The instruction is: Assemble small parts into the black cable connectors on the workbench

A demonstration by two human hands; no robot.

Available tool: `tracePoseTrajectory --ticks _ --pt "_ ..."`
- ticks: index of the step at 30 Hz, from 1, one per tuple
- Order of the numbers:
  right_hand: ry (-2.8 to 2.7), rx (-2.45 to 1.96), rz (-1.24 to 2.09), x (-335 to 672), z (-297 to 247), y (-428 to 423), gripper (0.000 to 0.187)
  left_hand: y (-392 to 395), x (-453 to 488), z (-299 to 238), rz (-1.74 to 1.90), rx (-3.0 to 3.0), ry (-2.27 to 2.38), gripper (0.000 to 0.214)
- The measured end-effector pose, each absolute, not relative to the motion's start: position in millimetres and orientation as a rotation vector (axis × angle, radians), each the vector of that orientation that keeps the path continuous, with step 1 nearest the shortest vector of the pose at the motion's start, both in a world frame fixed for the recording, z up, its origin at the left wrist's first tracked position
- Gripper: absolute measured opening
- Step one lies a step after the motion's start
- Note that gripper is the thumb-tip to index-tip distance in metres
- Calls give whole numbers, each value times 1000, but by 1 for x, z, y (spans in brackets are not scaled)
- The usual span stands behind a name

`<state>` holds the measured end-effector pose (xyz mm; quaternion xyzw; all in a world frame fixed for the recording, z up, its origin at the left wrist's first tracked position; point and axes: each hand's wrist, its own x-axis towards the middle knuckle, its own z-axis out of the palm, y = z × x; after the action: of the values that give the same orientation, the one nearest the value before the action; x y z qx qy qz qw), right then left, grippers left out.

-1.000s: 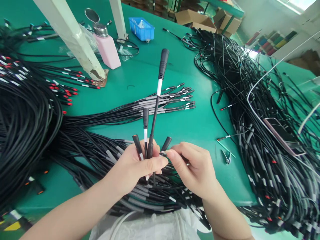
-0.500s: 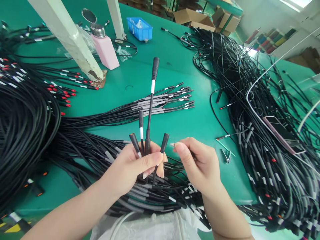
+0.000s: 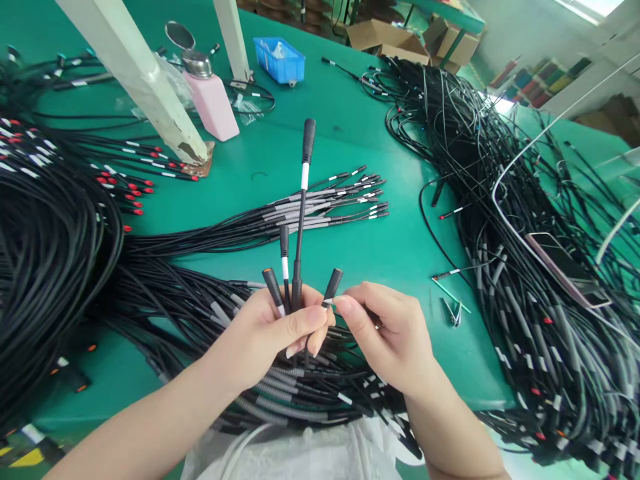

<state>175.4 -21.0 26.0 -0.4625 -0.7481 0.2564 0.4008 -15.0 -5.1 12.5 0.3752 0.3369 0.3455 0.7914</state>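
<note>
My left hand (image 3: 280, 327) is closed around a black cable (image 3: 299, 233) with several connector ends fanned upward. The longest end stands tall with a white label below its plug. Between my left thumb and fingers leans a short connector (image 3: 333, 285) on the right side. My right hand (image 3: 387, 327) pinches a small white label (image 3: 329, 301), whose tip meets that short connector just below its plug. Beneath both hands lies a thick bundle of black cables (image 3: 280, 393) with grey corrugated sleeves. Another row of sleeved cables (image 3: 310, 207) lies behind.
Coiled cables (image 3: 50, 267) with red caps fill the left. A large cable heap (image 3: 500, 253) covers the right, a phone (image 3: 567, 270) on it. Tweezers (image 3: 453, 312) lie beside the heap. A pink bottle (image 3: 213, 103), blue bin (image 3: 280, 61) and white post (image 3: 145, 80) stand farther back.
My right hand has moved left with the white label, bringing it from beside the short connector into contact with it. The connector leans slightly more to the right.
</note>
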Motion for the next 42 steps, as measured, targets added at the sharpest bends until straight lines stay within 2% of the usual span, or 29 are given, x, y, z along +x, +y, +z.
tracePoseTrajectory --ticks 6,15,23,28,33,38,42 --pt "-1804 -1181 743 177 24 -23 30 -4 -13 15 724 738 804 32" --pt "-1910 -1215 477 175 29 -24 29 -5 -10 18 712 690 925 35" --pt "-2028 -1195 452 177 31 -27 39 -5 -10 17 695 760 970 32" --pt "-1984 -1218 425 175 31 -25 33 -6 -11 16 688 752 968 34" --pt "-1918 -1160 658 178 29 -26 33 -6 -10 13 677 733 914 30" --pt "-1324 -1198 857 190 23 -25 16 -8 -8 9 646 848 856 25" --pt "-1050 -1118 1020 191 22 -17 16 -12 -2 9 512 1010 897 25"
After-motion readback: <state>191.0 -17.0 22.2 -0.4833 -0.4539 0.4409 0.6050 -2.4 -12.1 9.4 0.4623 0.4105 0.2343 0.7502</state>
